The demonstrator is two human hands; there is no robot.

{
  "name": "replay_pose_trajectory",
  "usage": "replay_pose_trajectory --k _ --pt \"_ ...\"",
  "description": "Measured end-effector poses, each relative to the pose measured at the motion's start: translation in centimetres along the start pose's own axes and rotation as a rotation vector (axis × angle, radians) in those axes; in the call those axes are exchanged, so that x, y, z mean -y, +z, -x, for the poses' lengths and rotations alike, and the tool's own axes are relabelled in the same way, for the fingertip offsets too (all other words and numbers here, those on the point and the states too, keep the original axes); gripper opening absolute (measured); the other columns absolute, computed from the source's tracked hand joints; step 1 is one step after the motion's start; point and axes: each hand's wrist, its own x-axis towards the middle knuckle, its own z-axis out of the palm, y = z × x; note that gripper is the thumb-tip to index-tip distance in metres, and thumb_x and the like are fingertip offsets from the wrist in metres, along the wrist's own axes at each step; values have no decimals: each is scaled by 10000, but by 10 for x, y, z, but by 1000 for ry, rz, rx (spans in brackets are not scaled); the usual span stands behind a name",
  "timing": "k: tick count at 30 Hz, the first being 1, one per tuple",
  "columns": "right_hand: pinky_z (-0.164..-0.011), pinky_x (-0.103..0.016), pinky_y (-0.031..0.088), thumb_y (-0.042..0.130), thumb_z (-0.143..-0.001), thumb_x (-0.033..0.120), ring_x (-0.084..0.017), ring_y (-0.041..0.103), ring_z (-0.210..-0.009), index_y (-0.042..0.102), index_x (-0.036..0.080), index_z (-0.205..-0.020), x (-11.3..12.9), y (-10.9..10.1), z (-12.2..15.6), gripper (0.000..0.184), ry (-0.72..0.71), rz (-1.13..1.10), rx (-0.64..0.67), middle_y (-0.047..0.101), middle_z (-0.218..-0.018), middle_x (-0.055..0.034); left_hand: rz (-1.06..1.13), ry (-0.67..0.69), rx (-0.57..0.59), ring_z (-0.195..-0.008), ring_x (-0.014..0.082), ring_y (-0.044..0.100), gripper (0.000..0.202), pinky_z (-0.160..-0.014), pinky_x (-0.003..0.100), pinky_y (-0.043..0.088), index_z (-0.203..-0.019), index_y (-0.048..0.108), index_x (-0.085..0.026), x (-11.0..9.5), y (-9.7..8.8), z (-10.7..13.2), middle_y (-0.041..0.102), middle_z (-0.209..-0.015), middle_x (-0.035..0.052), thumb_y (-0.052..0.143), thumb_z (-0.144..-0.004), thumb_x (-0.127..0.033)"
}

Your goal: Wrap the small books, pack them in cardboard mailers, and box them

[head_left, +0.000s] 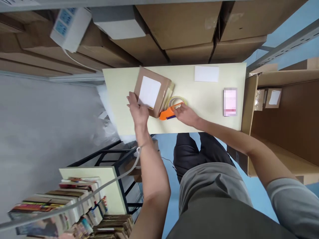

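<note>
A small brown cardboard box [164,84] with a blank-looking white label [150,91] lies at an angle on the pale table. My left hand [139,112] holds the box at its near left corner, with the thumb over the label's edge. In my right hand [186,115] is an orange tape dispenser [166,114], pressed up by the box's right side. A roll of yellowish tape [183,99] sits on the dispenser. Clear tape seems to run along the box's right edge; where it ends I cannot make out.
The tabletop [204,103] also carries a white paper slip [206,73] and a blurred pink phone-like object [230,102]. Large cartons [179,25] line the shelf behind. A big open carton [284,129] stands right; books [54,202] stand lower left. A grey cable [99,191] crosses the left.
</note>
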Motion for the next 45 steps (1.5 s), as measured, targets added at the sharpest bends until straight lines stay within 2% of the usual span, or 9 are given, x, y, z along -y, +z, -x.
replay_pose_trajectory --k 4,9,17,21,26,32,36,39,45 --pt "-1107 -486 570 411 -1075 -44 -280 810 -977 738 18 -1233 45 10 -17 368 47 -52 -9 848 -1042 -188 -165 -121 -137 -1834 363 14 787 -1447 677 -36 -1813 342 -109 -49 39 6 185 -1938 213 457 -1148 -513" --pt "-1149 -481 557 414 -1070 -54 -269 812 -1004 713 25 -1305 51 17 2 388 101 -106 40 854 -1055 -175 -290 -83 -122 -1834 347 28 753 -1461 649 3 -1829 359 -169 -69 47 22 201 -1943 180 347 -1183 -555" --pt "-1115 -512 524 450 -1138 176 -347 793 -979 669 22 -1485 -47 16 106 438 313 -91 98 864 -1073 -220 -142 21 -194 -1833 365 16 821 -1443 650 -87 -1803 424 -166 -43 53 15 244 -1928 202 399 -1155 -670" --pt "-1140 -517 509 394 -1152 212 -355 794 -1027 619 37 -1542 -95 2 75 483 315 -69 78 870 -1144 -205 -135 66 -204 -1834 340 -1 796 -1442 642 -93 -1791 448 -197 -42 53 15 288 -1918 186 408 -1155 -674" --pt "-1223 -534 475 372 -1121 146 -375 790 -1171 556 -17 -1572 -121 -9 16 514 279 -23 84 839 -1265 -237 -113 22 -172 -1834 362 4 818 -1443 647 -92 -1788 439 -168 -47 50 16 243 -1928 201 432 -1146 -675" --pt "-1223 -529 472 372 -1131 157 -354 772 -1243 538 14 -1584 -138 -13 10 503 166 33 82 835 -1278 -203 -53 31 -97 -1830 372 -49 815 -1447 655 -84 -1792 419 -164 -43 44 10 181 -1945 194 475 -1138 -648" --pt "-1204 -499 470 333 -1088 73 -346 788 -1185 576 -10 -1565 -123 -21 10 542 90 93 167 841 -1263 -223 -90 85 -23 -1832 358 -21 774 -1450 625 -110 -1756 489 -187 -41 24 3 260 -1930 171 548 -1116 -617" --pt "-1229 -486 439 304 -1081 40 -330 793 -1173 585 -19 -1591 -87 -22 7 586 44 77 218 843 -1277 -224 -115 89 50 -1827 369 -72 795 -1441 661 -120 -1748 486 -156 -50 18 2 254 -1930 183 573 -1104 -613" --pt "-1190 -476 502 349 -1093 -1 -315 796 -1172 702 -14 -1457 3 -8 -15 507 -41 -50 163 845 -1280 -238 -169 110 22 -1833 363 -10 885 -1460 639 -63 -1804 363 -127 -65 51 18 204 -1936 210 608 -1094 -594"
